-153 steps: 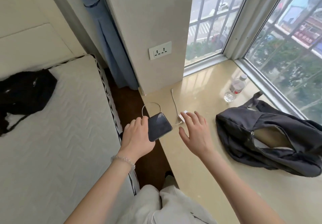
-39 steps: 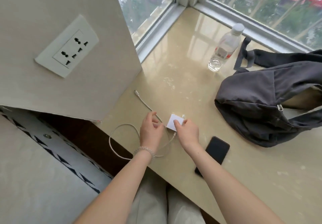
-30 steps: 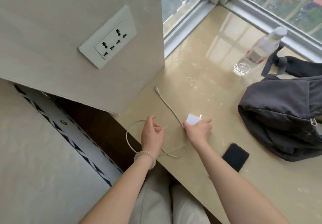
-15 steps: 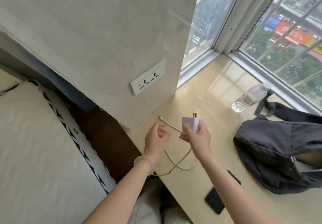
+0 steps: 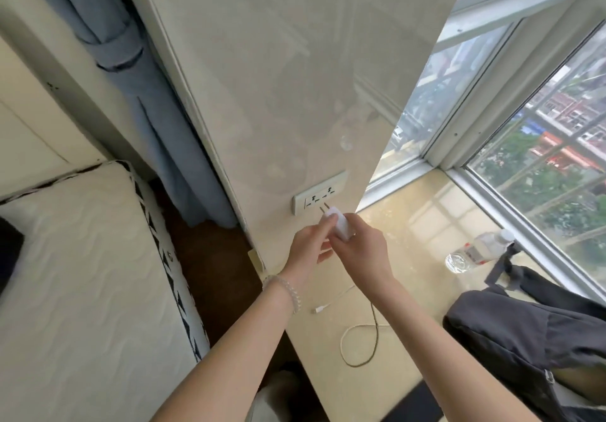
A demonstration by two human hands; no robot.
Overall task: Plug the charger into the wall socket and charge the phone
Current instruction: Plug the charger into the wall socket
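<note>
Below the flat white socket [image 5: 319, 197], both hands grip a boxy white charger [image 5: 341, 223].

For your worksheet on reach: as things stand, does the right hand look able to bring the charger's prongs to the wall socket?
Probably yes: the right hand holds the charger with prongs aimed at the wall socket, close by, nothing between.

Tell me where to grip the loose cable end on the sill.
Pinch the small connector tip by its flat sides, coming from above. It lies flat on the sill, free of the loop, while both hands are busy with the charger.
</note>
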